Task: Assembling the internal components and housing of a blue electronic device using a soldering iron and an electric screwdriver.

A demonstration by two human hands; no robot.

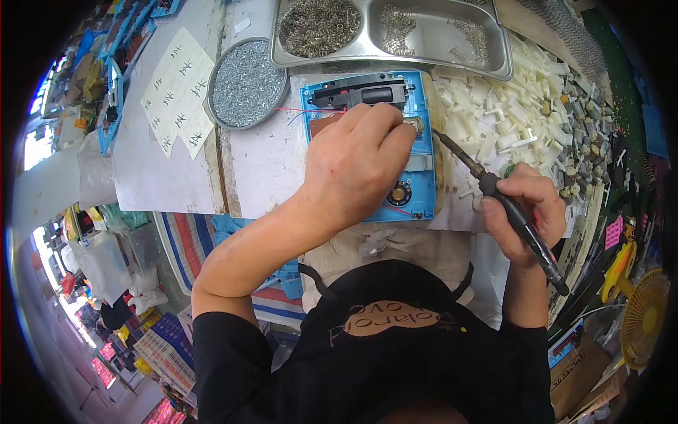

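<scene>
Over the blue case [421, 185], left hand [359, 164] likely steadies it, grip hidden; at four o'clock, right hand [531, 212] clutches a soldering iron [489, 184].

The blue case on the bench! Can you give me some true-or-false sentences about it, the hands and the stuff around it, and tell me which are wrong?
1. The right hand holds a soldering iron. True.
2. The left hand is in the round dish. False: it is over the blue case.
3. The round dish is to the left of the blue case and holds small silvery pieces. True.
4. The heaped plastic parts on the right are bright red. False: they are whitish.
5. The metal tray is nearer the person than the blue case. False: it lies beyond it.
</scene>
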